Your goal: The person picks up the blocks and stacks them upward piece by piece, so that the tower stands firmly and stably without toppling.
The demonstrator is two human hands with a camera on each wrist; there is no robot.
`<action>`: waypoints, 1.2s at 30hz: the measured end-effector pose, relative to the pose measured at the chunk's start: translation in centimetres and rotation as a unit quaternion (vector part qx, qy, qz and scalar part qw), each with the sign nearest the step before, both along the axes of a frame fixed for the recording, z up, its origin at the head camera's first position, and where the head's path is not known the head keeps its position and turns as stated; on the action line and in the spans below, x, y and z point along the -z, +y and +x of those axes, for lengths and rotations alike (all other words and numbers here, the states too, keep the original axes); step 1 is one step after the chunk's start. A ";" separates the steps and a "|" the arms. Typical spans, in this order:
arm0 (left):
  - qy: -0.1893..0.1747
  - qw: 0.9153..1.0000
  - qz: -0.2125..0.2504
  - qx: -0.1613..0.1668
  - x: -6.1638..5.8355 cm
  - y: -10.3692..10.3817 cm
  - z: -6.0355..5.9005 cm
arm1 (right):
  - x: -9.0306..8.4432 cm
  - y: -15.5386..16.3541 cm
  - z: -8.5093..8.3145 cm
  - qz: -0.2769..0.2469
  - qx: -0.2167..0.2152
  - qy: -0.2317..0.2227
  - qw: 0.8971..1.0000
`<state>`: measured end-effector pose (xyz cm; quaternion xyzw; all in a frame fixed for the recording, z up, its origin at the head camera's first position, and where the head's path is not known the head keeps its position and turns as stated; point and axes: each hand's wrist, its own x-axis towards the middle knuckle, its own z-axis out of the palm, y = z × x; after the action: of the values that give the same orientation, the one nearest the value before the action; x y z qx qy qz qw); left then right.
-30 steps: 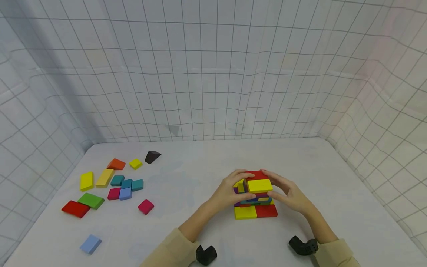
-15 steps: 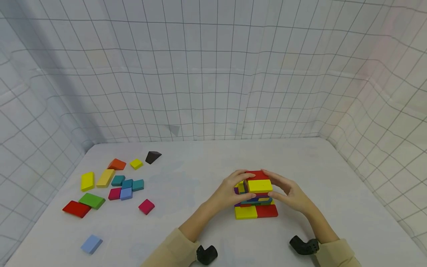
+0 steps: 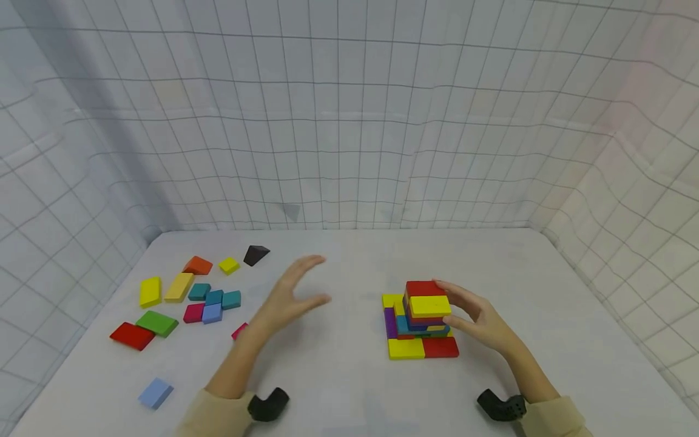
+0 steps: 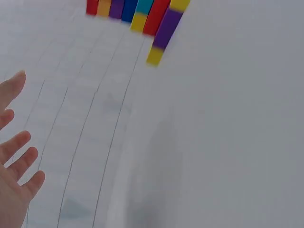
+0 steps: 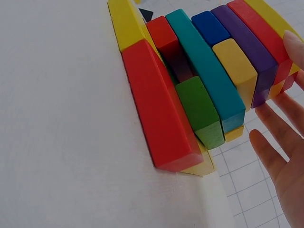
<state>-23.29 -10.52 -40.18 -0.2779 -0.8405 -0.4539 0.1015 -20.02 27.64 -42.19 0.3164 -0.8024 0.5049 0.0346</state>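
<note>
Fingers of the left hand (image 3: 281, 306) spread empty above the bench (image 3: 338, 370), loose blocks (image 3: 214, 297) to their left, block stack (image 3: 429, 306) to their right; the nearer right hand (image 3: 483, 321) touches its right side, fingers relaxed.

A block stack (image 5: 204, 66) spans the upper right. The right hand (image 5: 290, 173) touches its top layers at the right edge.

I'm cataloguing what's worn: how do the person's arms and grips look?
The left sleeve and right sleeve are plain beige with no visible print. Beside them are a bent black left fitting and a similar right fitting. The left grip and right grip are ungloved.
</note>
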 end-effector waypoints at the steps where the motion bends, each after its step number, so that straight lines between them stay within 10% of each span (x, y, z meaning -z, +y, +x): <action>1: -0.001 1.000 -0.008 -0.030 0.0 -2.2 0.0 | 0.0 0.0 0.0 0.000 0.002 0.002 1.000; 9: -0.086 0.972 -0.125 -0.177 1.1 -17.1 2.6 | 0.2 0.1 -0.1 0.001 0.004 -0.003 1.000; 16: -0.145 0.944 -0.164 -0.248 4.0 -25.1 5.5 | 0.3 0.1 -0.1 0.003 0.013 -0.004 1.000; 22: -0.184 0.924 -0.175 -0.285 5.6 -27.6 6.7 | 0.3 0.1 -0.1 0.005 0.016 -0.005 1.000; 36: -0.196 0.917 -0.168 -0.305 6.5 -29.6 7.5 | 0.3 0.1 -0.2 0.001 0.008 -0.008 1.000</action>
<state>-15.78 -40.15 -46.66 0.0738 -0.9512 -0.2989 0.0201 -20.20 27.73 -42.44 0.3060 -0.8055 0.5065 0.0313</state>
